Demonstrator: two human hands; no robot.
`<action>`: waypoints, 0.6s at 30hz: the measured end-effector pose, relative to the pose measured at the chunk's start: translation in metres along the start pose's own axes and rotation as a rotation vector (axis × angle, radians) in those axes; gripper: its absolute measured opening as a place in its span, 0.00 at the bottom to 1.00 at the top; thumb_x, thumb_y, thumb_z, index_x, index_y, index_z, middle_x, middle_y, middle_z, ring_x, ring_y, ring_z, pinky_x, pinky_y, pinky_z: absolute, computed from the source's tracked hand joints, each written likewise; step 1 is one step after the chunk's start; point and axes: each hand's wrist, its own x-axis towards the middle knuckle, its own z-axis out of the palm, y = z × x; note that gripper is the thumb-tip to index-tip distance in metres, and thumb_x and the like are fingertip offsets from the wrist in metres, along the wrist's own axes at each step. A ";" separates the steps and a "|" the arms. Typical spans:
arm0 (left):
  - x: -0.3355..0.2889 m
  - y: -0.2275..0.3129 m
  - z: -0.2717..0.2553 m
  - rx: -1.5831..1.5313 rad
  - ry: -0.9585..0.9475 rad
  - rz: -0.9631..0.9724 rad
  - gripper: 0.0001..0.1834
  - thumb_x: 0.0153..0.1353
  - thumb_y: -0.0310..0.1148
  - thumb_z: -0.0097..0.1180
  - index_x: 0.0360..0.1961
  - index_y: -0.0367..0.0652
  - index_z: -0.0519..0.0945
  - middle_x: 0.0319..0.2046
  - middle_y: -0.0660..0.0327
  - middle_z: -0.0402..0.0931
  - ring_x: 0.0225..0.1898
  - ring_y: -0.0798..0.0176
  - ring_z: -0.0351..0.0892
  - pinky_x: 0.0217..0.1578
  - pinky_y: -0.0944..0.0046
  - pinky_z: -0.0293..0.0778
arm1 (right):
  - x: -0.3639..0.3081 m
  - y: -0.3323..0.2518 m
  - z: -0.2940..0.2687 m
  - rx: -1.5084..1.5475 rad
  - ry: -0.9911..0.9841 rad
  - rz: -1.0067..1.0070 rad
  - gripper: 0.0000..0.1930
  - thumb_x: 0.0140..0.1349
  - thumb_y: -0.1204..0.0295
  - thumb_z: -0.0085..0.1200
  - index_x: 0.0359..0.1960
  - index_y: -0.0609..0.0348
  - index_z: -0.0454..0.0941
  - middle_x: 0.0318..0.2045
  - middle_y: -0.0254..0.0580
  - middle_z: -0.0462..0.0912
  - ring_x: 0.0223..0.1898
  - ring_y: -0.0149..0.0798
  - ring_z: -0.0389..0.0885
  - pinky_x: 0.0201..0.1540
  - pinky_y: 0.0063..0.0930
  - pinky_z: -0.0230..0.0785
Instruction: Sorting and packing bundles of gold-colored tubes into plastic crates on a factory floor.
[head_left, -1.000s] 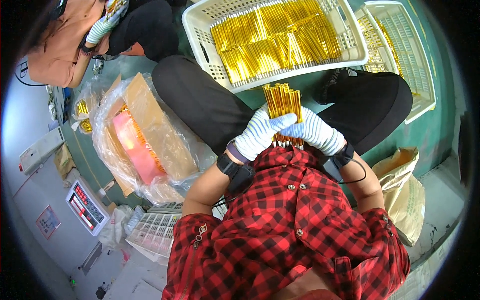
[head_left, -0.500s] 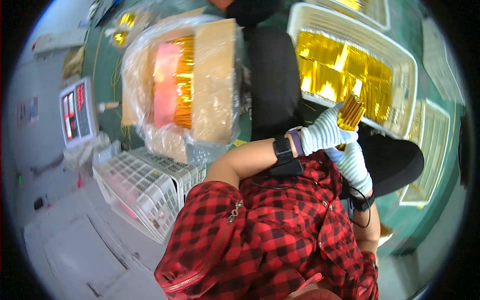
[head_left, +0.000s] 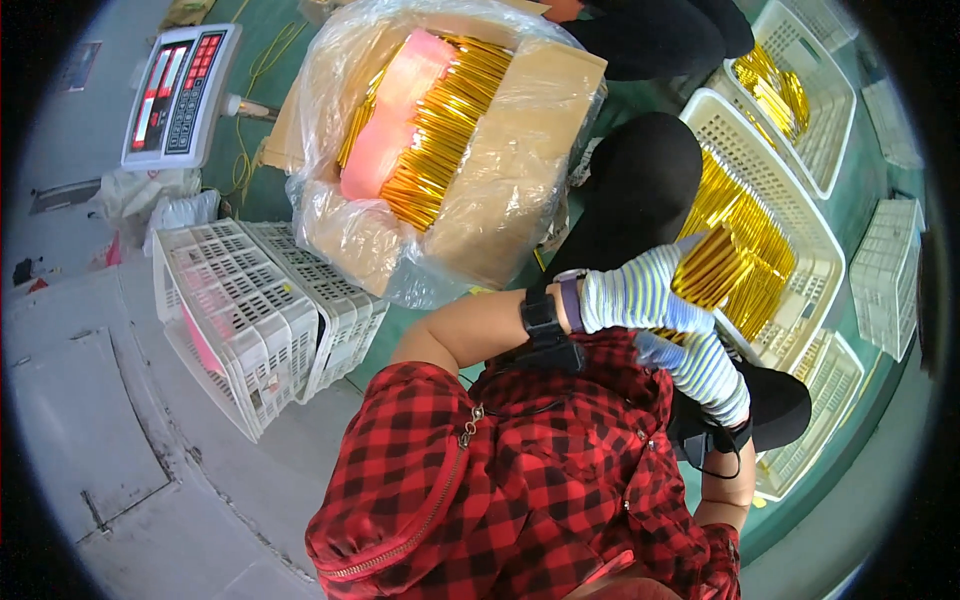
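Both my hands wear striped knit gloves and meet over my lap, around a bundle of slender shiny gold sticks [head_left: 714, 268]. My left hand [head_left: 635, 292] wraps around the bundle, whose fanned ends point up and to the right. Just below, my right hand [head_left: 708, 375] is closed at the bundle's lower end; its fingers are partly hidden. Beyond the bundle, a white plastic crate [head_left: 828, 245] holds many more gold sticks [head_left: 768, 258]. What the sticks are used for does not show.
A plastic-lined cardboard box [head_left: 520, 150] with gold sticks and a pink strip [head_left: 385, 140] stands ahead on the left. Near it are a digital scale [head_left: 180, 95] and white crates [head_left: 240, 320]. Another gold-filled crate [head_left: 835, 130] and a person's dark-clothed leg [head_left: 650, 40] are farther off.
My view has shifted, so the box and crates appear in new places. The bundle stays in my hands, its stick ends now fanned wider and turned more toward me.
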 end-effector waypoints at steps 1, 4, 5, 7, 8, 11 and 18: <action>-0.005 0.003 -0.001 0.123 -0.015 -0.024 0.35 0.51 0.26 0.68 0.59 0.42 0.64 0.47 0.64 0.75 0.48 0.70 0.74 0.50 0.67 0.72 | 0.000 0.007 -0.002 0.063 -0.055 0.062 0.09 0.62 0.72 0.59 0.41 0.64 0.79 0.28 0.34 0.82 0.27 0.27 0.79 0.32 0.23 0.73; -0.022 -0.005 -0.001 0.118 0.026 -0.056 0.36 0.51 0.26 0.68 0.60 0.42 0.64 0.47 0.63 0.75 0.48 0.69 0.74 0.50 0.67 0.73 | -0.004 0.015 0.007 0.137 -0.122 0.174 0.13 0.63 0.71 0.57 0.44 0.68 0.78 0.34 0.43 0.83 0.33 0.36 0.83 0.38 0.27 0.76; -0.026 -0.006 -0.002 0.072 0.041 -0.076 0.36 0.51 0.26 0.68 0.61 0.41 0.64 0.47 0.64 0.74 0.48 0.70 0.73 0.51 0.67 0.72 | -0.002 0.017 0.010 0.119 -0.134 0.210 0.13 0.64 0.70 0.56 0.44 0.68 0.77 0.34 0.42 0.83 0.33 0.35 0.83 0.38 0.26 0.76; -0.030 -0.005 -0.004 0.027 0.046 -0.079 0.37 0.51 0.27 0.68 0.61 0.41 0.63 0.47 0.64 0.74 0.49 0.70 0.73 0.51 0.66 0.71 | -0.002 0.018 0.016 0.089 -0.123 0.193 0.13 0.65 0.69 0.55 0.44 0.68 0.77 0.33 0.41 0.83 0.32 0.34 0.83 0.38 0.26 0.75; -0.031 -0.005 -0.006 0.023 0.045 -0.072 0.37 0.51 0.27 0.68 0.61 0.41 0.63 0.47 0.64 0.74 0.49 0.70 0.73 0.51 0.66 0.71 | 0.000 0.018 0.016 0.081 -0.122 0.197 0.13 0.65 0.69 0.55 0.44 0.68 0.77 0.33 0.41 0.83 0.32 0.34 0.83 0.38 0.26 0.75; -0.034 -0.004 -0.012 -0.018 0.039 -0.035 0.38 0.51 0.29 0.69 0.62 0.41 0.63 0.48 0.64 0.74 0.49 0.69 0.72 0.52 0.66 0.71 | 0.005 0.021 0.019 0.174 -0.153 0.187 0.13 0.66 0.68 0.55 0.43 0.67 0.77 0.32 0.39 0.83 0.32 0.33 0.82 0.38 0.26 0.75; -0.032 0.018 -0.013 0.007 0.136 0.168 0.45 0.49 0.22 0.66 0.68 0.38 0.55 0.56 0.58 0.70 0.57 0.66 0.69 0.58 0.63 0.67 | 0.015 0.006 0.022 -0.031 0.043 -0.152 0.16 0.64 0.62 0.58 0.44 0.63 0.78 0.35 0.33 0.82 0.37 0.28 0.78 0.40 0.23 0.71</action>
